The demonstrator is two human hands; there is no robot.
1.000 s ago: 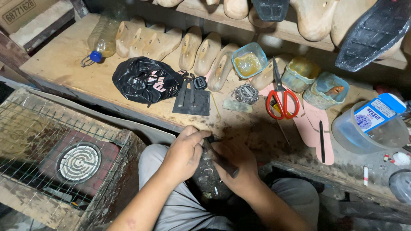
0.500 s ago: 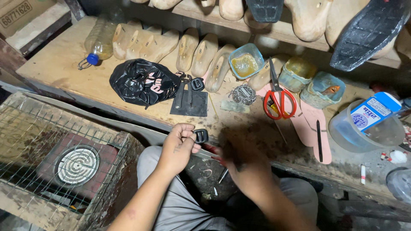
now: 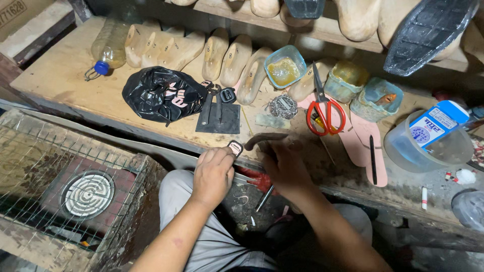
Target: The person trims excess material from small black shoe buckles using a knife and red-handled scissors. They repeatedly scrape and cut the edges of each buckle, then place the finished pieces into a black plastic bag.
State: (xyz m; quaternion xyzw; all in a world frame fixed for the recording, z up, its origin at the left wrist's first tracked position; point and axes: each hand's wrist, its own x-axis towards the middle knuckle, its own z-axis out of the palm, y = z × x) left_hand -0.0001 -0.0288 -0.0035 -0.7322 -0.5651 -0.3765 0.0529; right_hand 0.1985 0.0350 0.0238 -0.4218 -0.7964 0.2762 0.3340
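**Buckle and strap raised to the bench edge**

Seen from the head camera. Left hand (image 3: 214,174) pinched on a small buckle (image 3: 235,147), lifted from the lap to the bench (image 3: 55,75) edge, just below the black sheet (image 3: 218,118). Right hand (image 3: 284,163) closed on a dark strap (image 3: 264,139), beside the buckle, no longer low over the lap as half a second earlier. Judged: fitting of buckle to strap moved onto the bench. Right of the sheet: wire scrubber (image 3: 283,106), red scissors (image 3: 325,111), pink insoles (image 3: 370,146). Left of the sheet: black bag (image 3: 161,95), bottle (image 3: 107,48). Behind the sheet: wooden lasts (image 3: 214,50).
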